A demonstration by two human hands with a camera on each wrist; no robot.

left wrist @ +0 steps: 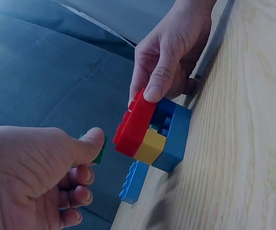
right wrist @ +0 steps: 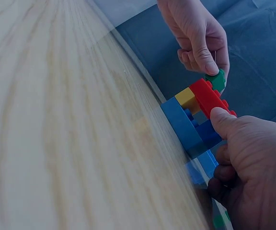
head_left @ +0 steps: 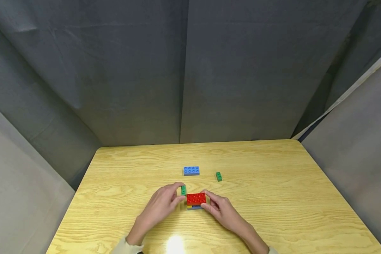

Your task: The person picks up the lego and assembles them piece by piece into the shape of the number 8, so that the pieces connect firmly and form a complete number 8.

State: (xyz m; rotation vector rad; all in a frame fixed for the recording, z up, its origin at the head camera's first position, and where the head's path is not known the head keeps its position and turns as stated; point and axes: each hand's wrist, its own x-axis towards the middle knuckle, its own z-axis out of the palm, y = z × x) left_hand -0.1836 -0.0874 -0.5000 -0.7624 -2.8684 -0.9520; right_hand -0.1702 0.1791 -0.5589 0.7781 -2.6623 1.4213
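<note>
My left hand [head_left: 161, 204] pinches a small green brick [head_left: 183, 190] between thumb and fingers, just left of a stack of bricks. The stack has a red brick [head_left: 196, 198] on top, a yellow brick [left wrist: 151, 146] under one end of it and a blue brick [left wrist: 176, 139] at the bottom. A darker blue piece [right wrist: 208, 133] stands under the red brick's other end. My right hand [head_left: 224, 212] grips the stack's right end, its thumb on the red brick. In the left wrist view the green brick [left wrist: 99, 151] is held apart from the red one.
A blue brick [head_left: 191, 171] lies on the wooden table [head_left: 130, 165] beyond the stack. A second green brick [head_left: 219, 176] lies to its right. Grey curtains [head_left: 139, 77] stand behind the table and at both sides.
</note>
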